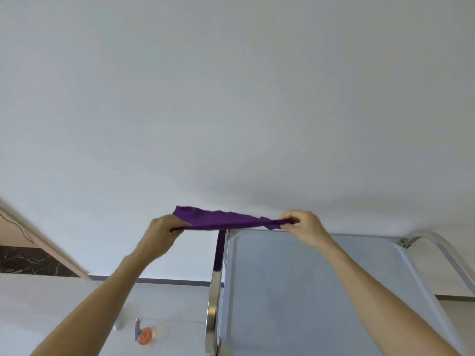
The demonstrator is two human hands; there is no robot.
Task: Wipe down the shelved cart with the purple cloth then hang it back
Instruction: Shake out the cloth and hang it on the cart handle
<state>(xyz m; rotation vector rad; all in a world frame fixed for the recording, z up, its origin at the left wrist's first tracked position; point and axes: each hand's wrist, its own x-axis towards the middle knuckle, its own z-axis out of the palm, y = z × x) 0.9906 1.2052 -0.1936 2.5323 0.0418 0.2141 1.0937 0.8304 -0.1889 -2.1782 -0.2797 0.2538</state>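
Now left hand (164, 233) and right hand (305, 228) pinch purple cloth (226, 220) taut above steel cart (308, 291).

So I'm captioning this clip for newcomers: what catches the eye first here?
The purple cloth, stretched flat between the left hand and right hand against the white wall. Below it, the cart's grey top shelf and shiny metal handle; a small orange object lies lower left.
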